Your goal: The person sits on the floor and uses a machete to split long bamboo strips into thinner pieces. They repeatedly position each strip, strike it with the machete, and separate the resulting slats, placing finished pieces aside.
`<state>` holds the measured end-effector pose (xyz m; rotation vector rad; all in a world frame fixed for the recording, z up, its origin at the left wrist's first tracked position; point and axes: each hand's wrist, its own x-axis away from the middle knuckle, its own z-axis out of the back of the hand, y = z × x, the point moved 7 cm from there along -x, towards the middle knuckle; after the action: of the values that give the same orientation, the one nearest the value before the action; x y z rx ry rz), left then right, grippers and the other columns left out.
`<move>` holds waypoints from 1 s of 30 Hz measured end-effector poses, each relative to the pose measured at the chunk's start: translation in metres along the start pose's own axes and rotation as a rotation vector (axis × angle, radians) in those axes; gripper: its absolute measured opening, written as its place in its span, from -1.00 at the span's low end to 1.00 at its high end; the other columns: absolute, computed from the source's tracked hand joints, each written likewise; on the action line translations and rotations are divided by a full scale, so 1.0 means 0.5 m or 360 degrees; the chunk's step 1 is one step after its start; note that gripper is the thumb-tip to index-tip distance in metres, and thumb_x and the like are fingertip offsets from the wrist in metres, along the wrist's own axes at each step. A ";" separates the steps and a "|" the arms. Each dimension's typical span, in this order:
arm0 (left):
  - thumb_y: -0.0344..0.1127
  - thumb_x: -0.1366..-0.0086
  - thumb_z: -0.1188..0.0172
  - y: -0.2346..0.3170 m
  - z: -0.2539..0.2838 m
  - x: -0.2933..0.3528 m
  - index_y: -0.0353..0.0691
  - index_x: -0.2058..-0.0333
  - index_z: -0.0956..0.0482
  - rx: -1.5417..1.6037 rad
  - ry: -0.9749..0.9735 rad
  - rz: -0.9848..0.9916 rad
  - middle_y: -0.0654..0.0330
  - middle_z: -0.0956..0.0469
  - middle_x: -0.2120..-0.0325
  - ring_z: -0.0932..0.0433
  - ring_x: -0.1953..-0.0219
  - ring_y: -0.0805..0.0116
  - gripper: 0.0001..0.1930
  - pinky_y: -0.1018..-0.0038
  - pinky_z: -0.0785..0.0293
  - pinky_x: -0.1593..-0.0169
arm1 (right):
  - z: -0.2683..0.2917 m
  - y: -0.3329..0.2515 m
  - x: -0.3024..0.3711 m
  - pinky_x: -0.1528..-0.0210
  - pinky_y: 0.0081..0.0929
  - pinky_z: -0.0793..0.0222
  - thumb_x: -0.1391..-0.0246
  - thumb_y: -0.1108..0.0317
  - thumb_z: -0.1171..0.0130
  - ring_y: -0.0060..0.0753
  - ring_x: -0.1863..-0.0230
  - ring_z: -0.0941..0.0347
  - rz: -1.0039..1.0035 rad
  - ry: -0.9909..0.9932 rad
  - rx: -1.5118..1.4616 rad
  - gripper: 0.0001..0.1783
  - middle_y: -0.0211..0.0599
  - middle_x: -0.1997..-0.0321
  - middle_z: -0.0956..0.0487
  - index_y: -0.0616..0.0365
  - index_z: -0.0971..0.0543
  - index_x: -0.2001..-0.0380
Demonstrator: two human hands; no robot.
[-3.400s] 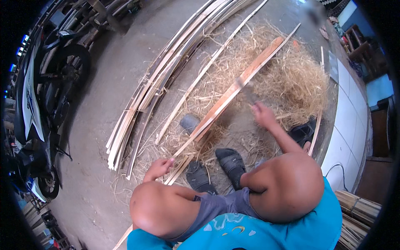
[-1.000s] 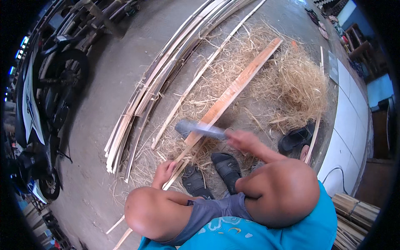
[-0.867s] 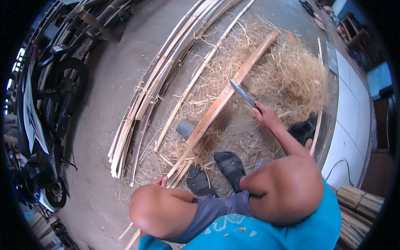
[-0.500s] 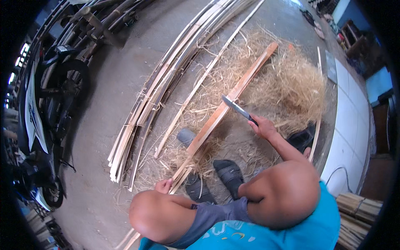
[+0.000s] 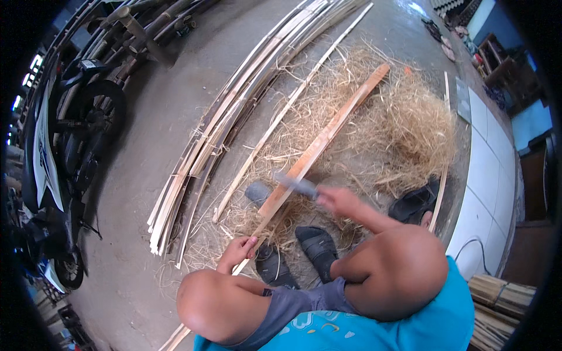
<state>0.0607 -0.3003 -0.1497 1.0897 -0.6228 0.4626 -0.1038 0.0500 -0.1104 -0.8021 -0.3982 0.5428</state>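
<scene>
A long reddish wooden board [image 5: 328, 136] slants from near my feet up to the far right, with a thin pale strip, apparently bamboo [image 5: 264, 227], along it. My left hand [image 5: 239, 251] is closed on the near end of that strip, just beyond my left knee. In my right hand [image 5: 341, 203] is a knife [image 5: 300, 186], slightly blurred, its blade lying across the lower part of the board and strip. The knife's handle is mostly covered by my fingers. A grey cylindrical block [image 5: 257, 193] is beside the board's near end.
Curly shavings [image 5: 410, 131] are heaped around the board. A bundle of long strips [image 5: 219, 131] and a single strip [image 5: 293, 99] lie to the left. A motorcycle [image 5: 73, 134] stands far left. White tiles [image 5: 483, 169] edge the right, with tied strips [image 5: 503, 295] below.
My right hand has drawn the knife down the board toward me and leftward. My left hand has moved forward and slightly right along the strip.
</scene>
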 end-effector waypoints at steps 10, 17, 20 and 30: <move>0.01 -0.44 -0.08 -0.036 -0.003 0.015 -0.33 0.37 -0.64 0.0039 -0.0079 -0.0033 0.24 -0.54 0.59 -0.45 0.53 0.53 -0.54 0.48 -0.40 0.44 | 0.043 0.080 0.020 -0.08 -0.13 -0.45 -0.23 -0.11 -0.08 0.05 -0.03 -0.55 -0.0024 0.0470 0.0114 -0.45 0.06 0.02 -0.62 0.04 -0.55 -0.10; -0.03 -0.43 -0.13 -0.100 0.045 0.087 -0.29 0.45 -0.62 -0.0207 0.0173 0.0031 0.32 -0.46 0.70 -0.36 0.62 0.57 -0.58 0.50 -0.30 0.52 | 0.210 0.183 0.050 -0.10 -0.11 -0.43 -0.22 -0.06 -0.09 0.08 -0.02 -0.55 -0.0745 0.0470 0.0214 -0.50 0.00 0.03 -0.63 -0.05 -0.55 -0.11; -0.08 -0.46 -0.09 -0.038 0.016 0.026 -0.30 0.41 -0.61 0.0152 0.0001 -0.0091 0.32 -0.46 0.68 -0.33 0.64 0.58 -0.60 0.54 -0.26 0.53 | 0.065 0.092 -0.005 -0.02 -0.08 -0.46 -0.23 -0.03 -0.08 0.08 0.04 -0.57 -0.0137 0.0401 0.0144 -0.52 -0.01 0.09 -0.64 -0.06 -0.54 -0.11; -0.11 -0.41 -0.17 -0.036 0.033 0.060 -0.30 0.44 -0.61 -0.0092 0.0230 -0.0162 0.35 -0.42 0.69 -0.33 0.62 0.59 -0.64 0.51 -0.26 0.52 | 0.143 0.103 0.055 0.13 -0.02 -0.47 -0.25 -0.02 -0.07 0.21 0.16 -0.57 -0.0081 0.0397 0.0477 -0.57 0.08 0.23 -0.64 -0.04 -0.57 -0.04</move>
<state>0.0903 -0.3212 -0.1365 1.0186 -0.4489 0.4282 -0.1354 0.1361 -0.1009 -0.5596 -0.1025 0.4353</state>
